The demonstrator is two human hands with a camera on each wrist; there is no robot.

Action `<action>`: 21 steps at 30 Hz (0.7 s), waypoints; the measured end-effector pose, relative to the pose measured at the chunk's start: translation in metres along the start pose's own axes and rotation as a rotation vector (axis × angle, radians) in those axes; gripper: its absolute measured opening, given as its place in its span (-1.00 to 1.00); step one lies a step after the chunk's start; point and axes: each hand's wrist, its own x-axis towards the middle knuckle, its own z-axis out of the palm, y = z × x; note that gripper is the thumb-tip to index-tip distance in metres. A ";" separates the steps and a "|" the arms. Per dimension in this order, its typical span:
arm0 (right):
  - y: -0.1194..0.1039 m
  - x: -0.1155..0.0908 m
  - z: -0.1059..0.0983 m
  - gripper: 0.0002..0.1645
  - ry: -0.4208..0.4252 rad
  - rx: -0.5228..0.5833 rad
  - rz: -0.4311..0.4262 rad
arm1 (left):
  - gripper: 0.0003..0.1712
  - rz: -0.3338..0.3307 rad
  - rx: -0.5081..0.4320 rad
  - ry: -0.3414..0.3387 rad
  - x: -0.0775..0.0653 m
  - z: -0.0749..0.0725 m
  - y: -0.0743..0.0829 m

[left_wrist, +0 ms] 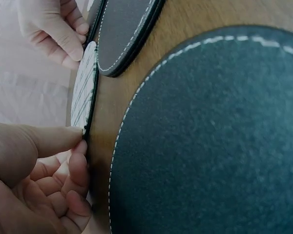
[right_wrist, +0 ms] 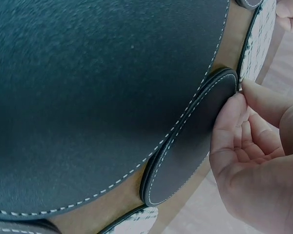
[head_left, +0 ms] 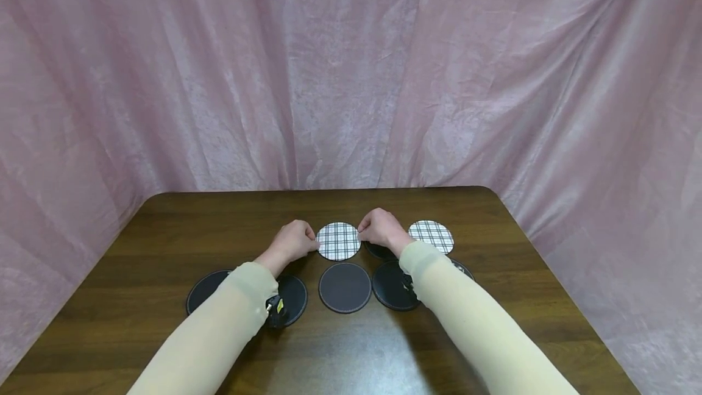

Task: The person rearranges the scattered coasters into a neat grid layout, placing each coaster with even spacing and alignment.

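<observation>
A round coaster with a white and dark plaid face [head_left: 338, 241] is between my two hands at the middle of the far row. My left hand [head_left: 292, 241] pinches its left edge; in the left wrist view the thumb of that hand [left_wrist: 44, 170] lies over the rim with the fingers curled below. At the opposite edge, my right hand [head_left: 382, 229] pinches the rim between thumb and fingers, close-up in the right wrist view [right_wrist: 263, 131]. Just in front of the plaid coaster lies a dark, white-stitched round coaster [head_left: 345, 288]. Another dark coaster [head_left: 378, 251] is partly hidden under my right hand.
A second plaid coaster [head_left: 431, 236] lies to the right. Dark coasters sit beneath both forearms, among them one by the left sleeve [head_left: 293, 297], one by the right [head_left: 393, 288] and one further left [head_left: 204, 290]. The wooden table [head_left: 219, 224] ends at a pink curtain [head_left: 340, 78].
</observation>
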 end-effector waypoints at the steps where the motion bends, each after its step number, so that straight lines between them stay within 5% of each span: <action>1: 0.000 0.000 -0.001 -0.84 -0.001 0.005 0.003 | -0.79 0.012 0.004 0.004 0.001 0.000 0.000; 9: 0.002 0.002 -0.004 -0.76 -0.027 0.033 0.021 | -0.74 0.059 0.026 0.002 -0.008 -0.006 0.013; 18: 0.004 0.002 -0.006 -0.80 -0.043 0.039 0.010 | -0.73 0.066 0.011 -0.010 0.009 0.004 0.000; 21: 0.004 0.002 -0.007 -0.77 -0.049 0.045 0.008 | -0.73 0.073 0.015 0.000 -0.002 -0.002 0.007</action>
